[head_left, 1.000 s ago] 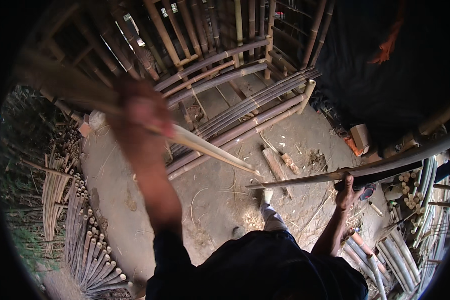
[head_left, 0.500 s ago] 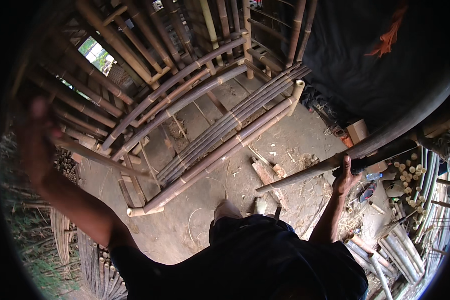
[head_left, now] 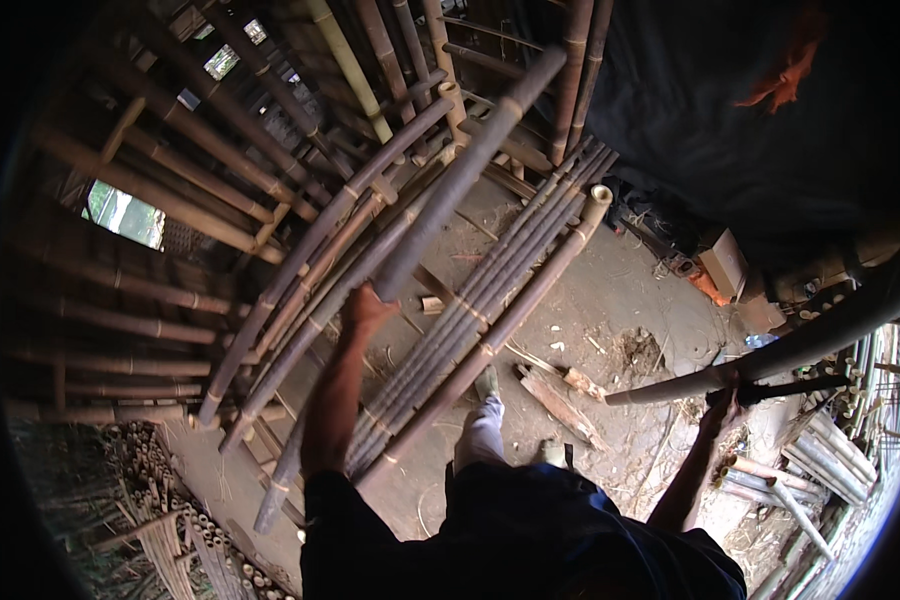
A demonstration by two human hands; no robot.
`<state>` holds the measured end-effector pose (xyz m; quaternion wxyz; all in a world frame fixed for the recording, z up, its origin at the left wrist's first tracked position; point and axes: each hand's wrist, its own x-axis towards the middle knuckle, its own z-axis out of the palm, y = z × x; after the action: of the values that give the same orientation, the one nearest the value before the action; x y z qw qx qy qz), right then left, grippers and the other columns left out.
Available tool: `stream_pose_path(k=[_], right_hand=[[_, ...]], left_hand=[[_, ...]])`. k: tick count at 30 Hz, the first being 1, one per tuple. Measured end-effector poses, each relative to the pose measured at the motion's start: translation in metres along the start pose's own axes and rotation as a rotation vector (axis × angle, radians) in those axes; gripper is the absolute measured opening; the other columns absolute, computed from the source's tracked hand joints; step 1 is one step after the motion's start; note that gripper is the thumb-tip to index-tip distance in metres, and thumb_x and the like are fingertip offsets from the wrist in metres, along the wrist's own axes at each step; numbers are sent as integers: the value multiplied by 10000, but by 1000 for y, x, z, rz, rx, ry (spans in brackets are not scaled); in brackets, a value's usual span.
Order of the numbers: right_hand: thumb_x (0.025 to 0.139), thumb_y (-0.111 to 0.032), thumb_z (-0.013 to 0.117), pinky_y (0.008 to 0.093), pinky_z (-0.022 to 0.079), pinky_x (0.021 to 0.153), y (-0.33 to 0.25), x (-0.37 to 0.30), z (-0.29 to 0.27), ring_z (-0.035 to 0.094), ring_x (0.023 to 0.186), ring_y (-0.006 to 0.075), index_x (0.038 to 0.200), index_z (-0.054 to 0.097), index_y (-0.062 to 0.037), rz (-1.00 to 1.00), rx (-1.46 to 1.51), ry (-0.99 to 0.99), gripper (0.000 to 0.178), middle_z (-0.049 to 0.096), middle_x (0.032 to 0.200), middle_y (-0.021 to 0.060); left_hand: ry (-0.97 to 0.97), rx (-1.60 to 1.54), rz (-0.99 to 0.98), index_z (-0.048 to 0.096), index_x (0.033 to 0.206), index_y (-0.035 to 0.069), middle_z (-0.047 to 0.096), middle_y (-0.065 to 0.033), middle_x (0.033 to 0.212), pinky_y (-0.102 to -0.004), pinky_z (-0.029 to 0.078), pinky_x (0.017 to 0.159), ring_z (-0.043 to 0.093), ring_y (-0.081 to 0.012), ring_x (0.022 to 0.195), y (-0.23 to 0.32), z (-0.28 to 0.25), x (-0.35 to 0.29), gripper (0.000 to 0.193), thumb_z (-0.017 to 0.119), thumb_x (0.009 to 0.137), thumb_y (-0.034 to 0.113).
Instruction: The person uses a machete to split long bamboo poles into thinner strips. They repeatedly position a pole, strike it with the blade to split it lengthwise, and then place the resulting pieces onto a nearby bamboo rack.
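Observation:
My left hand is closed around a long grey-brown bamboo pole, which slants across a bamboo bench frame. My forearm covers part of the pole's lower stretch. The frame has curved back rails and a bundle of thin poles along its seat. Off to the right, my right hand is closed on a dark, elongated tool, its exact kind unclear. A thick curved bamboo pole runs just above that hand, and my thumb reaches its lower edge.
Upright bamboo slats line the left. A dark sheet hangs at the back right, above a cardboard box. A split piece of wood lies on the floor near my feet. Cut bamboo is stacked on both sides.
My left hand has moved from the far left to the middle, and its pole now lies over the bench frame. My view has shifted; my right hand keeps its grip, appearing lower and farther right.

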<state>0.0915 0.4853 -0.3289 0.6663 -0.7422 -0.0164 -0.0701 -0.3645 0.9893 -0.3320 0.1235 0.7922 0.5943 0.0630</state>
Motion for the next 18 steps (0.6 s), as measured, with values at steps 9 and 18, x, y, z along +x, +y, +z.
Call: stream_pose_path(k=[9,18], right_hand=[[868,-334,734,260,357,434,68,5,65,427,472,83,766,587,-51,55,-90,137,335,476,559,3],[867,-293,729,255,364,466,57,-23,115,417,425,107,819,615,-20,229,-90,0,300,478,518,9]], left_hand=[[-376,277,-122,686,993,74,709,-161,991,-416,554,821,697,-327,928,-40,147,128,517,819,623,410],[-420,469,-192,363,1440,38,467,-243,1400,-593,335,1060,442,-384,1318,-14,193,183,1204,840,515,644]])
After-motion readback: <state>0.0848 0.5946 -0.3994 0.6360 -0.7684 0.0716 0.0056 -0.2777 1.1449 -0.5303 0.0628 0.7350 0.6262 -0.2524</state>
